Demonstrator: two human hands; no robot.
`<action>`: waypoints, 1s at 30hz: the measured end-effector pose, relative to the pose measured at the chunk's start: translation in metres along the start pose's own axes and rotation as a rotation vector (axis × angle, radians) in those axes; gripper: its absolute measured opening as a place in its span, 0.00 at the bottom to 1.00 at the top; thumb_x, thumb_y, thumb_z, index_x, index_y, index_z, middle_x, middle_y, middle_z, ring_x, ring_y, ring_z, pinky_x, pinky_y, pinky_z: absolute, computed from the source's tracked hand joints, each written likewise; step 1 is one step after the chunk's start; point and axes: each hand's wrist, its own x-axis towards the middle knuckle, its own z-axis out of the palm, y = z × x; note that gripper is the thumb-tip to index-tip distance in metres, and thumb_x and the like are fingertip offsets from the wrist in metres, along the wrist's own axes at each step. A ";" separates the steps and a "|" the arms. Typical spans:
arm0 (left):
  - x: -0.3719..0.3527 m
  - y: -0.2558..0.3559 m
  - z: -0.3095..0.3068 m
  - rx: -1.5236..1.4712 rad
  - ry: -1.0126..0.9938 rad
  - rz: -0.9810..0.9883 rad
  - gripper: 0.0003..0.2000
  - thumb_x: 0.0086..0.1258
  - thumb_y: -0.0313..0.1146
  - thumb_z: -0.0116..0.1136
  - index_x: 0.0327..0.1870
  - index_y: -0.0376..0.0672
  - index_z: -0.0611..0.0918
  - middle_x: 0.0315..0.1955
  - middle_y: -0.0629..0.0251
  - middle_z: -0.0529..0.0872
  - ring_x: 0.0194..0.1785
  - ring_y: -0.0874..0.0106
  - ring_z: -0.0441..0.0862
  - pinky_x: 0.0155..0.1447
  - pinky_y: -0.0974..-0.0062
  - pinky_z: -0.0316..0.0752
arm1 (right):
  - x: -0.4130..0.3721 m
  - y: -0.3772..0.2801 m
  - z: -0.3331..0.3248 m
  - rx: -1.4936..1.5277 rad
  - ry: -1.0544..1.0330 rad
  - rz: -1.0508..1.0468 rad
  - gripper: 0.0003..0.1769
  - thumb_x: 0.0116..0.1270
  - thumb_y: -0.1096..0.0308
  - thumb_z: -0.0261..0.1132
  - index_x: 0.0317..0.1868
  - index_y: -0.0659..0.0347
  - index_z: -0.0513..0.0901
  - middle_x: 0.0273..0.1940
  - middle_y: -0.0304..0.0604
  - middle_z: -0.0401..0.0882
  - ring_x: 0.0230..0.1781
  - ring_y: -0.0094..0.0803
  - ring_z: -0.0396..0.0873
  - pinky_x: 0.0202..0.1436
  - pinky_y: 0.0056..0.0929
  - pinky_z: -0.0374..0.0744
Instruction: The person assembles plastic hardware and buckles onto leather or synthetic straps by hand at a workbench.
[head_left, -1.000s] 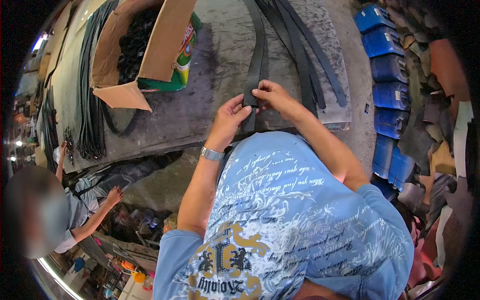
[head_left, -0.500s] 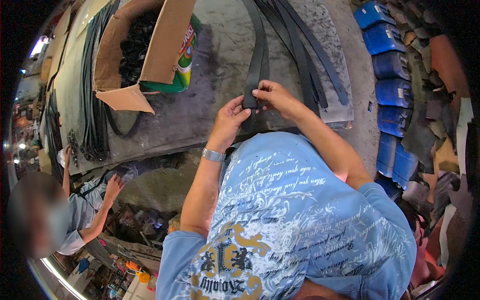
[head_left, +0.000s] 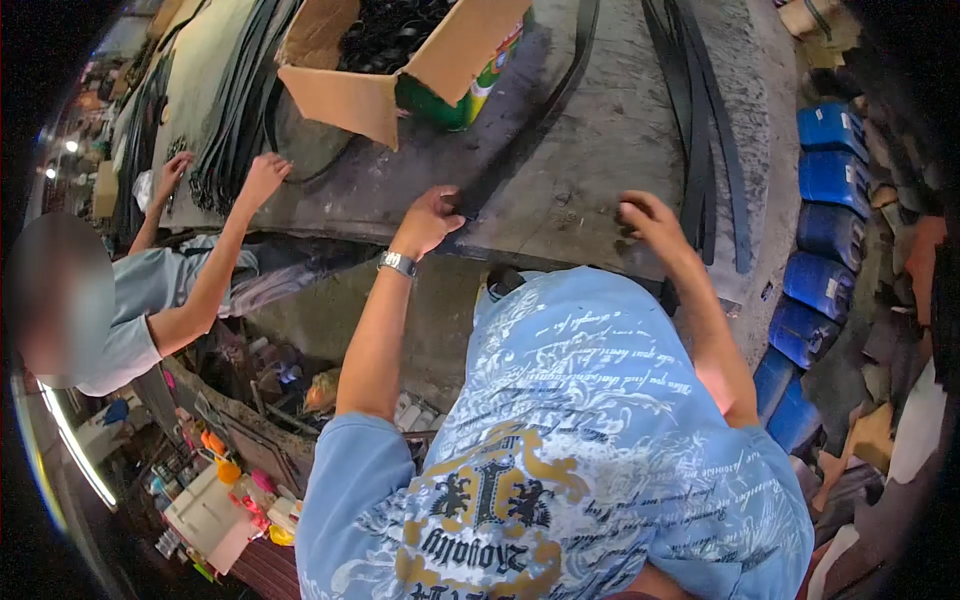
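Observation:
A long black strap (head_left: 545, 115) runs down the worktable, and its near end is at my left hand (head_left: 430, 222). The fingers of this hand, with a metal watch on the wrist, are closed on that end. My right hand (head_left: 655, 228) is over the table edge, away from the strap, its fingers bent and apart with nothing visible in them. Just beyond it lie several loose black straps (head_left: 697, 140). A cardboard box (head_left: 345, 105) holding dark curled pieces stands on the table, partly cut off at the top.
At the left, another person (head_left: 165, 300) has both hands by a bundle of black straps (head_left: 235, 120) at the table (head_left: 590, 170). A row of blue plastic jugs (head_left: 835, 180) stands along the right, with leather scraps (head_left: 880, 340) beyond. Clutter (head_left: 280, 370) lies under the table.
My right hand has let go of the strap and moved right; my left hand has drawn its end left. The view has turned, and the other person's hands have risen to the strap bundle.

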 end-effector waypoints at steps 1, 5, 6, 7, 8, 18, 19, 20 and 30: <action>-0.006 0.006 0.000 0.078 0.060 -0.026 0.28 0.57 0.30 0.72 0.60 0.40 0.75 0.43 0.57 0.84 0.45 0.66 0.81 0.50 0.68 0.76 | -0.009 -0.008 -0.006 -0.005 0.036 0.039 0.23 0.69 0.58 0.63 0.59 0.63 0.78 0.52 0.45 0.81 0.52 0.32 0.77 0.53 0.29 0.76; -0.027 0.015 0.012 0.264 0.290 -0.044 0.27 0.52 0.32 0.75 0.54 0.39 0.76 0.40 0.50 0.84 0.43 0.58 0.82 0.47 0.65 0.77 | -0.021 -0.002 -0.029 -0.082 0.110 0.039 0.23 0.69 0.58 0.63 0.60 0.62 0.77 0.51 0.43 0.80 0.50 0.31 0.77 0.53 0.29 0.75; -0.029 0.013 0.016 0.279 0.345 -0.027 0.28 0.51 0.33 0.75 0.54 0.39 0.76 0.40 0.48 0.83 0.43 0.56 0.82 0.47 0.64 0.77 | -0.021 0.001 -0.032 -0.117 0.132 0.026 0.23 0.69 0.59 0.63 0.60 0.63 0.77 0.51 0.44 0.80 0.49 0.31 0.77 0.54 0.29 0.75; -0.030 0.010 0.021 0.275 0.384 -0.006 0.28 0.51 0.33 0.76 0.54 0.38 0.76 0.41 0.49 0.83 0.44 0.57 0.82 0.47 0.64 0.77 | -0.021 0.003 -0.033 -0.113 0.129 0.033 0.23 0.69 0.59 0.63 0.59 0.63 0.77 0.51 0.44 0.80 0.50 0.31 0.77 0.55 0.29 0.74; -0.030 0.005 0.026 0.271 0.422 0.014 0.29 0.51 0.34 0.76 0.54 0.37 0.76 0.41 0.49 0.83 0.44 0.57 0.82 0.46 0.64 0.77 | -0.021 0.004 -0.034 -0.109 0.127 0.041 0.23 0.69 0.59 0.64 0.59 0.63 0.77 0.51 0.44 0.80 0.50 0.31 0.77 0.56 0.29 0.74; -0.044 0.006 0.028 0.218 0.447 0.008 0.28 0.55 0.36 0.74 0.55 0.34 0.75 0.47 0.48 0.81 0.45 0.57 0.81 0.49 0.63 0.77 | -0.011 0.038 -0.030 -0.115 0.043 -0.028 0.24 0.69 0.59 0.64 0.61 0.64 0.75 0.55 0.47 0.80 0.55 0.33 0.77 0.59 0.30 0.73; -0.045 0.001 0.027 0.252 0.432 0.043 0.28 0.55 0.36 0.73 0.55 0.34 0.76 0.47 0.47 0.81 0.45 0.56 0.81 0.49 0.63 0.77 | -0.015 0.036 -0.031 -0.175 0.068 -0.041 0.25 0.69 0.59 0.64 0.61 0.64 0.75 0.55 0.48 0.80 0.55 0.34 0.77 0.59 0.31 0.73; -0.046 -0.011 0.026 0.290 0.419 0.089 0.28 0.56 0.36 0.73 0.55 0.34 0.76 0.47 0.47 0.80 0.46 0.56 0.81 0.50 0.63 0.77 | -0.022 0.034 -0.036 -0.232 0.101 -0.060 0.25 0.69 0.59 0.64 0.61 0.64 0.75 0.55 0.48 0.80 0.55 0.34 0.78 0.59 0.31 0.73; -0.035 0.227 -0.090 0.184 0.618 0.607 0.11 0.68 0.33 0.62 0.46 0.36 0.84 0.37 0.59 0.87 0.40 0.72 0.84 0.48 0.74 0.77 | -0.089 0.049 -0.075 -0.222 0.484 0.143 0.28 0.63 0.63 0.69 0.63 0.58 0.74 0.48 0.48 0.79 0.43 0.34 0.77 0.47 0.34 0.77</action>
